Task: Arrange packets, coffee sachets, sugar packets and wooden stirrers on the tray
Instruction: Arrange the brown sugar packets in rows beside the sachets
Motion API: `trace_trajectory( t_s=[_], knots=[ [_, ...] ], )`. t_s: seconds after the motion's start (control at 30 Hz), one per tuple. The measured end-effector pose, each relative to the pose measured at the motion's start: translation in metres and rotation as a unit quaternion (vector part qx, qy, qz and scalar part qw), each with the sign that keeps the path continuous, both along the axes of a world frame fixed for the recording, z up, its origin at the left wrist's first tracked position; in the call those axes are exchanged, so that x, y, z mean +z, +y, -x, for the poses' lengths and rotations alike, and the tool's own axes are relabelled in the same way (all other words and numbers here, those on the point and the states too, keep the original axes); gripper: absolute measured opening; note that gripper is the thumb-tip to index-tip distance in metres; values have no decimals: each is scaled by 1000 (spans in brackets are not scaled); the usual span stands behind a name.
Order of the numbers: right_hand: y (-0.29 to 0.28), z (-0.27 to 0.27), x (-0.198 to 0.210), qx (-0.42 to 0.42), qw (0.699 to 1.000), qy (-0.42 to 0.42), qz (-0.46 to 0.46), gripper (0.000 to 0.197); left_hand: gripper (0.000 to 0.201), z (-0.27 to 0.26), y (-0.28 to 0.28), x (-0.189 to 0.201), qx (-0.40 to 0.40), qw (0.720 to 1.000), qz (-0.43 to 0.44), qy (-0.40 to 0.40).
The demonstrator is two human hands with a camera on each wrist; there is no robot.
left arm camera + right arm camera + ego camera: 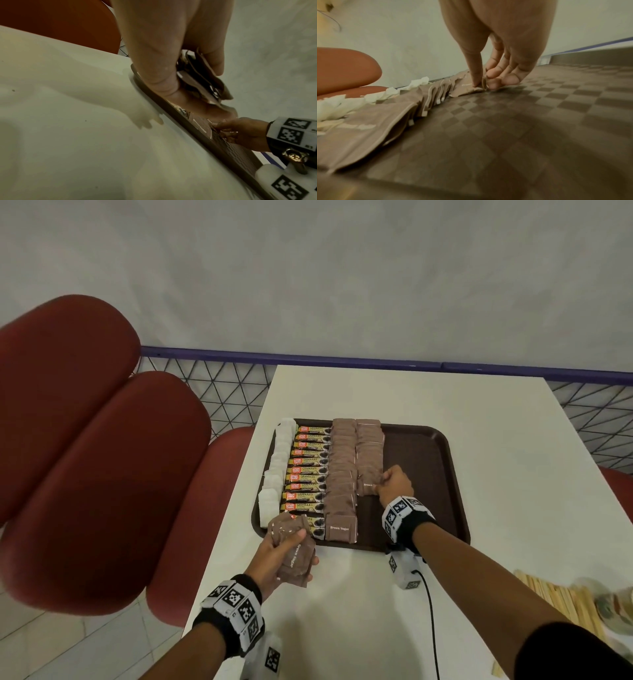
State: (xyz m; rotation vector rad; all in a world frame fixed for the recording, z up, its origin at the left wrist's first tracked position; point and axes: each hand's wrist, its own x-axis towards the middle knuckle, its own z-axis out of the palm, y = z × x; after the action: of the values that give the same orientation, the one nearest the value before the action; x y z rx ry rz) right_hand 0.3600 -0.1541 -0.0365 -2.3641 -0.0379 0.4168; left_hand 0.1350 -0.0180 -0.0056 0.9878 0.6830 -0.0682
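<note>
A dark brown tray (431,460) on the white table holds a column of white packets (274,474), a column of coffee sachets (308,470) and two columns of brown sugar packets (342,474). My right hand (394,484) pinches the nearest brown sugar packet (467,88) of the shorter right column, thumb and fingers closed on its edge against the tray floor (539,108). At the tray's near left corner my left hand (291,556) grips a bunch of brown sugar packets (202,81). Wooden stirrers (555,601) lie on the table at the right.
Red cushioned seats (85,457) stand left of the table. A black cable (430,621) runs across the near table. A crumpled wrapper (613,604) lies by the stirrers. The tray's right half is bare. A mesh fence with a blue rail (308,359) runs behind.
</note>
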Motion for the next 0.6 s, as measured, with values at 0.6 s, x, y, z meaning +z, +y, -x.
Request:
trace_trajectory(
  t_s=[0.6],
  knots=[
    [-16,85,39,300,947,56,-98,36,31,-12,-12,5,-19,999,-32,-6]
  ],
)
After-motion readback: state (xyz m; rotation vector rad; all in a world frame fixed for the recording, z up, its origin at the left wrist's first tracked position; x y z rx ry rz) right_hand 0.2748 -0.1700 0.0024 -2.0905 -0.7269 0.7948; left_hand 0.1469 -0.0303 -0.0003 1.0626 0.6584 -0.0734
